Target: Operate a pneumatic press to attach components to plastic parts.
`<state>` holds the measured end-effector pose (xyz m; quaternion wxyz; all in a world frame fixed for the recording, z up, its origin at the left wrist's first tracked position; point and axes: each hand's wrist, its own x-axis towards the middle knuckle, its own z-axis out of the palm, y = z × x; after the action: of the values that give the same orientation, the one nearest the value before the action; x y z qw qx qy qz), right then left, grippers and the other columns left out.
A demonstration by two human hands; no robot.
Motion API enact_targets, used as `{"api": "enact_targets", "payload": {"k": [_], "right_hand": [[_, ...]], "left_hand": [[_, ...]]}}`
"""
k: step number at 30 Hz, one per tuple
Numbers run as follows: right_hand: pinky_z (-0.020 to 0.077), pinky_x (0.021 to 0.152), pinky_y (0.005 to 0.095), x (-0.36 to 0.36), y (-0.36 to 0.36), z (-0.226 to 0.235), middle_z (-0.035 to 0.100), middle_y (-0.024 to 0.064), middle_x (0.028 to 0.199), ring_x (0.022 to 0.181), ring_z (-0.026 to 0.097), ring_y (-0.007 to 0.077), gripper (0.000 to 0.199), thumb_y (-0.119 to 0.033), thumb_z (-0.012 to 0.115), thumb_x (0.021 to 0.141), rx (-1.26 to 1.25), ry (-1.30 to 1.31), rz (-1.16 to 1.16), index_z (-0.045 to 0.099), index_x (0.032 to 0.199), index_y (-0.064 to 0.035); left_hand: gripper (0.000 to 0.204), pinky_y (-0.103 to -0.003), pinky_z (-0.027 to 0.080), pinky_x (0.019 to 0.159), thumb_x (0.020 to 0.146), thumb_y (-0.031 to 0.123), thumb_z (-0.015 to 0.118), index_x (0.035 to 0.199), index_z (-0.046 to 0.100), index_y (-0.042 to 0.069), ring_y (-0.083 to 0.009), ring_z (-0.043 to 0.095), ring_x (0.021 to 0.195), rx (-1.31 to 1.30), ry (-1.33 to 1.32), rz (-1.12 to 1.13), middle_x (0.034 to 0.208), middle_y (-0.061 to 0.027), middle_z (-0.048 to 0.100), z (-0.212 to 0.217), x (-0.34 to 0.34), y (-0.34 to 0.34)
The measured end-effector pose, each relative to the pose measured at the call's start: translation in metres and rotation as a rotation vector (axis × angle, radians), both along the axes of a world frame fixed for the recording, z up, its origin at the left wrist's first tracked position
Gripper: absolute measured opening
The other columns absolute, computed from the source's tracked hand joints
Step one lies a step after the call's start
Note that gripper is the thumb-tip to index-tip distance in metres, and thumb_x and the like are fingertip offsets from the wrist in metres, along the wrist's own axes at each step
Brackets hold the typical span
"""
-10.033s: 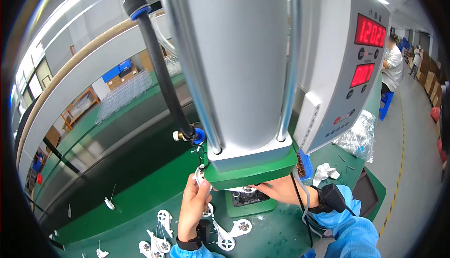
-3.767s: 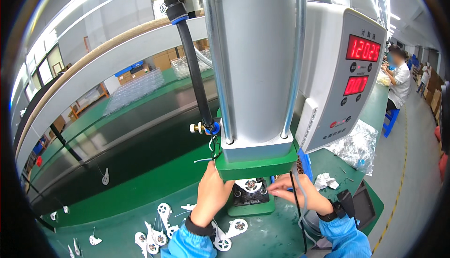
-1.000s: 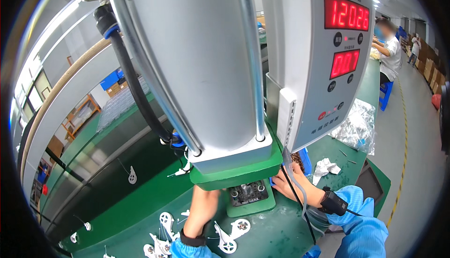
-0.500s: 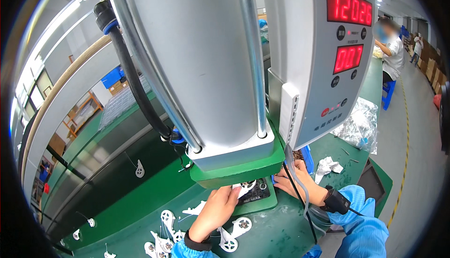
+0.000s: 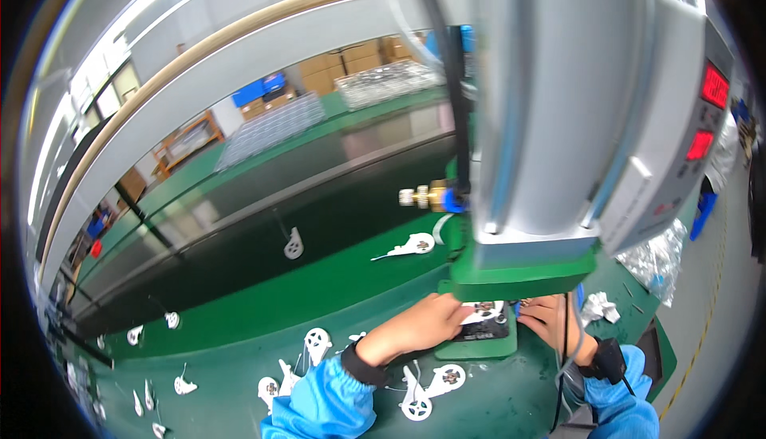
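Observation:
A white plastic part with a round wheel-like end [image 5: 483, 310] lies on the dark block of a fixture [image 5: 488, 330], below the green press head [image 5: 527, 278]. My left hand [image 5: 423, 323] reaches in from the left, its fingers bent and closed at the part's edge. On the fixture's other side is my right hand [image 5: 555, 321], fingers curled together beside a blue bin [image 5: 580, 291] that is mostly hidden. Whatever its fingertips hold is too small to make out. Several similar white parts [image 5: 416, 401] with thin leads lie on the table around my left forearm.
The press's grey cylinder [image 5: 558, 104] and control box [image 5: 678, 144] rise above my hands. A black cable [image 5: 568, 343] hangs by my right wrist. More white parts [image 5: 294, 244] lie on the green conveyor [image 5: 239, 303]. Crumpled tissue [image 5: 598, 308] and a clear plastic bag [image 5: 656, 259] lie at right.
My view has turned left, so the press and both hands appear farther right. The white part, tilted up in my left fingers before, now lies flatter on the fixture.

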<state>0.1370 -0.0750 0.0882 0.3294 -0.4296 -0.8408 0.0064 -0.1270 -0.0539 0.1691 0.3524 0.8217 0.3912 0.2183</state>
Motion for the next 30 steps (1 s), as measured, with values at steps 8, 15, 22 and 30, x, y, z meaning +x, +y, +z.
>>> {"api": "enact_targets", "payload": {"k": [8,15,22,30], "right_hand": [[0.0307,0.089,0.0425,-0.006,-0.001,0.007,0.062,0.0103,0.091,0.089,0.053,0.031,0.018,-0.014,0.07,0.07,-0.233,0.075,-0.052,0.067,0.085,-0.0062],[0.0463,0.072,0.0296,0.006,-0.011,0.013,0.064,0.0122,0.087,0.08,0.061,0.0195,0.012,-0.002,0.059,0.08,-0.271,0.273,-0.119,0.061,0.091,0.0028],[0.0381,0.091,0.0439,0.003,-0.023,0.005,0.056,0.0213,0.112,0.102,0.052,0.0385,0.028,-0.014,0.059,0.084,0.063,-0.561,-0.171,0.058,0.112,-0.0089],[0.0457,0.069,0.0299,-0.012,-0.01,0.011,0.064,0.0124,0.08,0.078,0.062,0.0222,0.012,-0.002,0.061,0.077,-0.407,0.246,-0.206,0.063,0.089,0.0003]], "left_hand": [[0.033,-0.034,0.045,0.062,0.094,0.024,0.039,0.121,0.041,0.006,-0.0228,0.06,0.066,-0.306,0.138,-0.29,0.075,-0.0113,0.063,0.017,-0.017,0.031],[0.034,-0.033,0.046,0.078,0.083,0.015,0.052,0.117,0.053,0.008,-0.0233,0.056,0.099,0.246,0.126,0.263,0.107,-0.0084,0.058,-0.033,-0.102,0.131],[0.037,-0.044,0.037,0.093,0.083,0.015,0.048,0.12,0.053,0.019,-0.0245,0.038,0.124,0.342,1.072,0.72,0.126,-0.0053,0.046,-0.121,-0.191,0.171],[0.029,-0.045,0.044,0.084,0.079,0.01,0.052,0.107,0.06,0.01,-0.039,0.046,0.108,0.197,0.968,0.87,0.112,-0.0146,0.052,-0.124,-0.228,0.148]]}}
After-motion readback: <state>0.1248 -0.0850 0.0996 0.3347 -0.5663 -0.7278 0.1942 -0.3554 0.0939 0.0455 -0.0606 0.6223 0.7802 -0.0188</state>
